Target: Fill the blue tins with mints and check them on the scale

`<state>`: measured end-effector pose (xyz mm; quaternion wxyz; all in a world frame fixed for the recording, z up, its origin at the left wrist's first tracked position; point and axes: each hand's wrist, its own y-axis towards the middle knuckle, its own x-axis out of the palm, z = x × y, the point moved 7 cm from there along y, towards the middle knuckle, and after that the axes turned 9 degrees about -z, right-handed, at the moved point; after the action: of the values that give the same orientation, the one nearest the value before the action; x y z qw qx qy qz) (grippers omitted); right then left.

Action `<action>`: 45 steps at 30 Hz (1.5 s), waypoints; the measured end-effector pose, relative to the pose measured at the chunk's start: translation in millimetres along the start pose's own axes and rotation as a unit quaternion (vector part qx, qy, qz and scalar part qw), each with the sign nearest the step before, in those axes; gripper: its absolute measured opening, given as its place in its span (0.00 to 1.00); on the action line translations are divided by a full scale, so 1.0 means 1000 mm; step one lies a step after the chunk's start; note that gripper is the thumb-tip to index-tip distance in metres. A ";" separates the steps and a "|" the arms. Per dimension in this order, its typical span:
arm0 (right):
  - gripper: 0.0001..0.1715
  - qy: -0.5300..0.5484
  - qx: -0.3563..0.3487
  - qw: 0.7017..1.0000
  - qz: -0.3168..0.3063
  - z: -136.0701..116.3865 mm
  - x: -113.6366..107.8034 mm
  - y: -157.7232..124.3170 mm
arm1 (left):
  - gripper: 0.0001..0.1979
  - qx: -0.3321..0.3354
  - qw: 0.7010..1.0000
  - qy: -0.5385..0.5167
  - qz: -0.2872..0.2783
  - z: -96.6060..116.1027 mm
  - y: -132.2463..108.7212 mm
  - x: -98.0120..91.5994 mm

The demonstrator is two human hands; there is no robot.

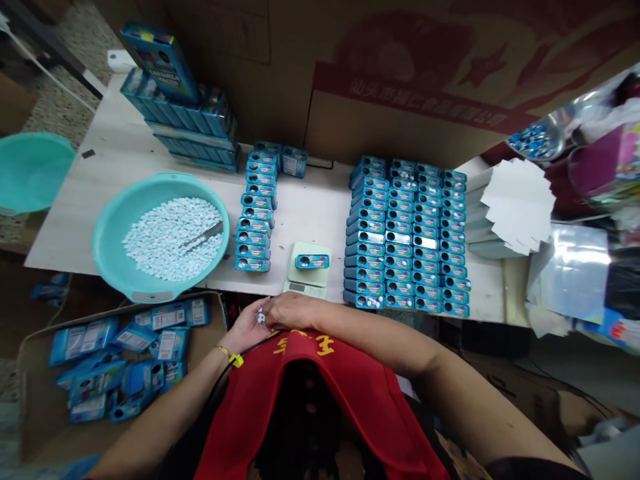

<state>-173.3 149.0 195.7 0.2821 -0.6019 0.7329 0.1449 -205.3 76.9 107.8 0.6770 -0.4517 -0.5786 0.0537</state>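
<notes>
Small white candies (261, 315) lie in the cupped palm of my left hand (245, 327), in front of my body. My right hand (293, 311) reaches over with its fingers curled down into that palm; its fingertips are hidden, so what they pinch cannot be seen. Just beyond my hands, a blue candy box (312, 261) with a dark round opening lies on a pale green scale (295, 275). To the left, a turquoise basin (107, 233) holds a heap of white candies (170, 230), with a metal scoop (203, 237) stuck in them.
A column of blue boxes (256, 223) stands left of the scale, and several packed rows (400, 237) stand right. Stacked boxes (185, 120) and a large carton (400, 73) line the back. A carton of blue boxes (210, 380) sits below left. White card sheets (520, 203) lie right.
</notes>
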 end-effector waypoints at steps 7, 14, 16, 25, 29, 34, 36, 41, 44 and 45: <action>0.10 -0.097 0.052 0.983 0.143 0.042 -0.081 -0.042 | 0.11 0.030 0.998 -0.014 0.055 0.005 -0.011 0.004; 0.12 -0.026 0.110 0.936 0.335 0.070 -0.107 -0.090 | 0.11 0.047 0.997 -0.017 0.050 0.011 -0.014 0.011; 0.11 0.013 0.131 0.908 0.397 0.070 -0.111 -0.109 | 0.12 0.053 0.997 -0.018 0.049 0.013 -0.015 0.013; 0.09 0.061 0.190 0.851 0.485 0.079 -0.100 -0.143 | 0.16 0.103 0.991 0.085 0.029 0.020 -0.019 0.018; 0.09 0.055 0.187 0.850 0.489 0.078 -0.099 -0.142 | 0.15 0.104 0.990 0.097 0.028 0.021 -0.020 0.021; 0.09 0.050 0.135 0.910 0.390 0.057 -0.084 -0.112 | 0.13 0.088 0.993 0.077 0.006 0.020 -0.019 0.028; 0.10 0.014 0.119 0.925 0.360 0.046 -0.079 -0.100 | 0.13 0.086 0.993 0.076 0.003 0.020 -0.018 0.030; 0.22 -0.122 0.224 0.918 0.303 0.062 -0.078 -0.094 | 0.14 0.094 0.993 0.071 0.013 0.022 -0.018 0.027; 0.29 -0.176 0.250 0.932 0.195 0.087 -0.070 -0.087 | 0.15 0.102 0.993 0.053 0.035 0.024 -0.021 0.022; 0.27 -0.181 0.246 0.936 0.173 0.095 -0.069 -0.084 | 0.15 0.109 0.992 0.046 0.042 0.026 -0.022 0.020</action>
<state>-61.5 237.5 171.1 0.5197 -0.3414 0.7750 0.1125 -230.1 90.0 135.2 0.7450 -0.4013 -0.5183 0.1239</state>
